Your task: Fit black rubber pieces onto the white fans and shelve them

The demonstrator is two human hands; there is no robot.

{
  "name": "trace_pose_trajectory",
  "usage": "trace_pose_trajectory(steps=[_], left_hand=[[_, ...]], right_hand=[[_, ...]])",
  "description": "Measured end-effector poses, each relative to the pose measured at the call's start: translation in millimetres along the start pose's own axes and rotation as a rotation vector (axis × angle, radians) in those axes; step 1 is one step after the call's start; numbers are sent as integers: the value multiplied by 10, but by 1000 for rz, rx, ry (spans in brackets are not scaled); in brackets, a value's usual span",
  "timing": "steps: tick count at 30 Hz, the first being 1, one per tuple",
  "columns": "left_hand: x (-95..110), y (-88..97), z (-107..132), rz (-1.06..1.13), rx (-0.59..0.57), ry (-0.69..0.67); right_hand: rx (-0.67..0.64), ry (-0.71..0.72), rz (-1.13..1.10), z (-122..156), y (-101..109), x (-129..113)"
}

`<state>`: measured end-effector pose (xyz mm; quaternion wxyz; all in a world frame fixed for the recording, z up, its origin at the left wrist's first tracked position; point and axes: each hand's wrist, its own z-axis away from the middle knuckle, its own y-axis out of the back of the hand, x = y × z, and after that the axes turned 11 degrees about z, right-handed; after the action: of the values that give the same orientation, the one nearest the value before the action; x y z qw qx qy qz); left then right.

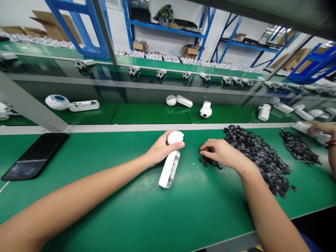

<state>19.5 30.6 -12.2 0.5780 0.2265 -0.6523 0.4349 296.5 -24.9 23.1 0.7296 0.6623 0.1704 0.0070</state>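
Observation:
My left hand (162,148) is wrapped round the round head of a white hand-held fan (170,164), whose handle lies toward me on the green bench (105,196). My right hand (219,153) rests at the near edge of a big pile of small black parts (259,154), fingertips pinched among a few loose ones. What the fingers pinch is too small to make out.
A black tray (36,154) lies at the left. A second black pile (299,147) sits far right, where another person's hand (321,130) holds a white fan. More white fans (72,103) and football-patterned ones (206,110) lie on the conveyor behind a metal rail.

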Motion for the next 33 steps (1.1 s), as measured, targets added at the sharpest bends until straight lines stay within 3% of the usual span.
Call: trace_pose_trajectory(steps=[2,4,8,10,15,18,22,33], left_hand=[[11,-24,10,44,-5,-9],[43,-60,30,111,-24,-29],[182,-144,111,271,-61,-57],[282,-185,174,226,-72,-86],[477,-286,332,-268,20,-272],[489,-331,384,-455,2,-313],[427,-353,406,-543,-38,-304],[349,-371,416,-636,-11,-281]], right_hand=[[69,4,0,-7,4,-65],[128,-36,-136,-16,-9,-164],[64,-99,-608,10,-38,-431],[47,-80,-700,58,-14,-559],[130,21,-708,205,111,-734],[169,-4,-808,247,116,-777],[200,-68,-860,241,46,-848],[266,-110,-667,228,18,-901]])
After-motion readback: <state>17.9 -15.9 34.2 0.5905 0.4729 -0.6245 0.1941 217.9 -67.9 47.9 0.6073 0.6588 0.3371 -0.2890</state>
